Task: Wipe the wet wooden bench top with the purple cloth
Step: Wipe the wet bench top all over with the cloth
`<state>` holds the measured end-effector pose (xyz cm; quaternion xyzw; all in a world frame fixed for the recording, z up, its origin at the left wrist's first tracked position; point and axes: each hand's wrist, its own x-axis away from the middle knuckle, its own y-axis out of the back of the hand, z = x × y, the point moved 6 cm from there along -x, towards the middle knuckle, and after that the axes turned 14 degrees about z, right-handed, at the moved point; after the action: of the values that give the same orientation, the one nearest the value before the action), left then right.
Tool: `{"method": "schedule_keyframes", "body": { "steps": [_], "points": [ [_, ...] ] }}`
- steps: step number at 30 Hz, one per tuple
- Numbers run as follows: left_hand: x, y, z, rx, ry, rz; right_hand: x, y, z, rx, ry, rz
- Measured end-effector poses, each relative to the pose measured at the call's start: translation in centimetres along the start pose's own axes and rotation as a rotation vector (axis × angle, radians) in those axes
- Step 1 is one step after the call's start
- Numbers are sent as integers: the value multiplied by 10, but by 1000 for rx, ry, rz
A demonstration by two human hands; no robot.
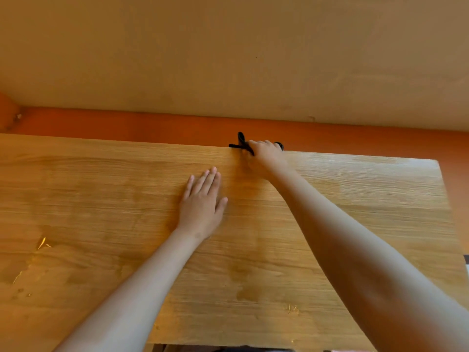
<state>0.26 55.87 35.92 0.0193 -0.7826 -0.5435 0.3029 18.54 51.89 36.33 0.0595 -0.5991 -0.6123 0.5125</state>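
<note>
The wooden bench top (pixel 101 199) fills the lower view, with darker damp patches near the middle and left. My right hand (pixel 266 156) reaches to the far edge and is closed on a dark, bunched cloth (pixel 242 143); only its ends stick out past the fingers, and it looks almost black here. My left hand (pixel 203 199) lies flat on the wood, palm down with fingers spread, holding nothing, a little nearer and to the left of the right hand.
Behind the bench runs an orange-red band of floor or skirting (pixel 127 123), then a tan wall (pixel 228 59). The bench's right edge (pixel 442 194) slants down the right side. Small glinting flecks (pixel 42 243) lie at the left.
</note>
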Motion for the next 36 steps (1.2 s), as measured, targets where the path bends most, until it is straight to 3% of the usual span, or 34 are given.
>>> {"method": "schedule_keyframes", "body": {
  "steps": [4, 9, 15, 20, 24, 31, 36],
  "points": [
    [-1, 2, 0, -8, 9, 2, -18, -5, 35, 14, 72, 20],
    [0, -1, 4, -25, -5, 21, -8, -1, 7, -10, 102, 10],
    [0, -2, 2, -21, 2, 15, 17, 7, -70, -26, -63, -65],
    [0, 2, -2, 7, 29, 27, 17, 1, -63, 14, -140, -90],
    [14, 19, 28, 29, 26, -68, 15, 1, -55, 34, -183, -92],
    [61, 33, 168, 37, 181, -140, -4, -6, 23, -17, -164, -40],
    [69, 27, 215, -36, 140, -28, -35, -22, 122, -34, -84, -18]
  ]
}}
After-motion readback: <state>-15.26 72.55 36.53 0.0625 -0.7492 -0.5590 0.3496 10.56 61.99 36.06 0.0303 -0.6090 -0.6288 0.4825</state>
